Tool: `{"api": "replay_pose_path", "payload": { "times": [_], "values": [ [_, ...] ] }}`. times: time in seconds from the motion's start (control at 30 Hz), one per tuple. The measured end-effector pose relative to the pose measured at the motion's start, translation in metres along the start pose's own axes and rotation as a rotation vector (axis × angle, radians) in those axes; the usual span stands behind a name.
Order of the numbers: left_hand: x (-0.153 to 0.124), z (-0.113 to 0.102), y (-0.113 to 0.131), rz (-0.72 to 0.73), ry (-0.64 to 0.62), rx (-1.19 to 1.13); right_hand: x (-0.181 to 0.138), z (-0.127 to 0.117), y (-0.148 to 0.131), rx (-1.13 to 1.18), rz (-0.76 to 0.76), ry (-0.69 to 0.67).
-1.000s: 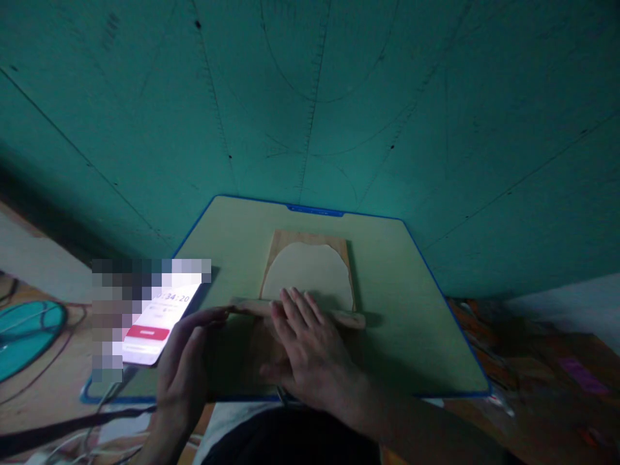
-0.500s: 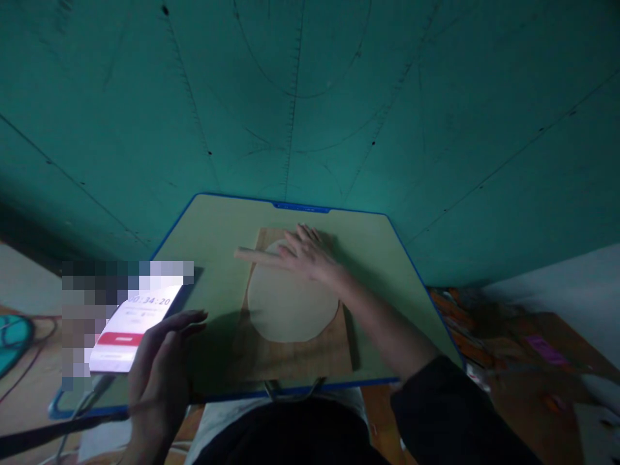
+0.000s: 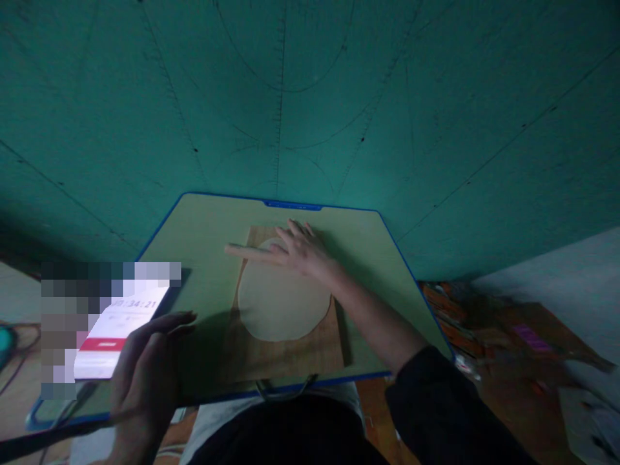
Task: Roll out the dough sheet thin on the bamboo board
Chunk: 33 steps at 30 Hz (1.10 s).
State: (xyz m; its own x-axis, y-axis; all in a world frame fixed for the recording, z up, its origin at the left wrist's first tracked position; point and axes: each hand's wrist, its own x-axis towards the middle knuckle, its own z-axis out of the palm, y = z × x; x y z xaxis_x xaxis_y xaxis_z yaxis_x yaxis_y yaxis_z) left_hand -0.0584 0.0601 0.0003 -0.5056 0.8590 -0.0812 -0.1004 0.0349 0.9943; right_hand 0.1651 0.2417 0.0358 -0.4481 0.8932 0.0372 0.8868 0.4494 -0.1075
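Note:
A flat round of pale dough point(image 3: 283, 305) lies on a wooden board point(image 3: 290, 355) in the middle of a green mat with a blue edge point(image 3: 387, 271). My right hand point(image 3: 303, 248) rests flat, fingers stretched out, on a wooden rolling pin point(image 3: 247, 253) at the dough's far edge. My left hand point(image 3: 145, 374) hovers over the mat's near left part, fingers loosely extended, beside a phone point(image 3: 121, 326) showing a timer screen. It holds nothing.
A teal wall rises behind the mat. Cables point(image 3: 62, 413) run at the near left. Orange and pink clutter point(image 3: 489, 329) lies on the floor at the right. A metal clip point(image 3: 285, 386) sits at the mat's near edge.
My right hand rolled the pin from the dough's near edge to its far edge. My left hand came off the pin's end. The view shifted slightly right.

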Motion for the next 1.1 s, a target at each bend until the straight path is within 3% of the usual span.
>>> {"api": "replay_pose_path", "payload": {
  "times": [0.07, 0.13, 0.33, 0.4, 0.47, 0.63, 0.7, 0.8, 0.97, 1.03, 1.1],
  "values": [
    [0.0, 0.0, -0.002, 0.029, -0.001, -0.031, 0.014, -0.003, 0.008, 0.006, 0.048, -0.01],
    [0.001, 0.0, -0.002, 0.061, 0.012, -0.047, 0.002, -0.001, -0.002, 0.034, 0.037, -0.022],
    [-0.001, 0.004, 0.003, 0.044, 0.063, 0.005, -0.12, 0.008, -0.073, 0.103, -0.217, 0.048],
    [-0.002, 0.004, 0.004, 0.04, 0.056, 0.052, -0.133, 0.009, -0.078, 0.129, -0.278, 0.044],
    [-0.002, 0.003, 0.003, 0.058, 0.044, 0.069, -0.116, 0.011, -0.065, 0.108, -0.246, 0.053],
    [-0.002, 0.003, -0.001, 0.101, 0.046, 0.042, -0.017, 0.007, 0.005, 0.035, -0.01, -0.005],
    [-0.001, 0.004, -0.003, 0.107, 0.033, 0.007, 0.003, 0.005, 0.02, 0.008, 0.009, -0.015],
    [0.001, 0.003, -0.005, 0.114, 0.017, -0.028, -0.016, 0.008, 0.006, 0.011, -0.079, -0.028],
    [0.002, 0.002, -0.005, 0.065, 0.054, 0.018, -0.106, 0.019, -0.06, 0.048, -0.351, 0.037],
    [0.002, 0.002, -0.004, 0.047, 0.048, 0.045, -0.114, 0.019, -0.065, 0.056, -0.39, 0.029],
    [0.002, 0.003, -0.004, 0.057, 0.036, 0.053, -0.095, 0.016, -0.048, 0.043, -0.365, 0.016]
  ]
}}
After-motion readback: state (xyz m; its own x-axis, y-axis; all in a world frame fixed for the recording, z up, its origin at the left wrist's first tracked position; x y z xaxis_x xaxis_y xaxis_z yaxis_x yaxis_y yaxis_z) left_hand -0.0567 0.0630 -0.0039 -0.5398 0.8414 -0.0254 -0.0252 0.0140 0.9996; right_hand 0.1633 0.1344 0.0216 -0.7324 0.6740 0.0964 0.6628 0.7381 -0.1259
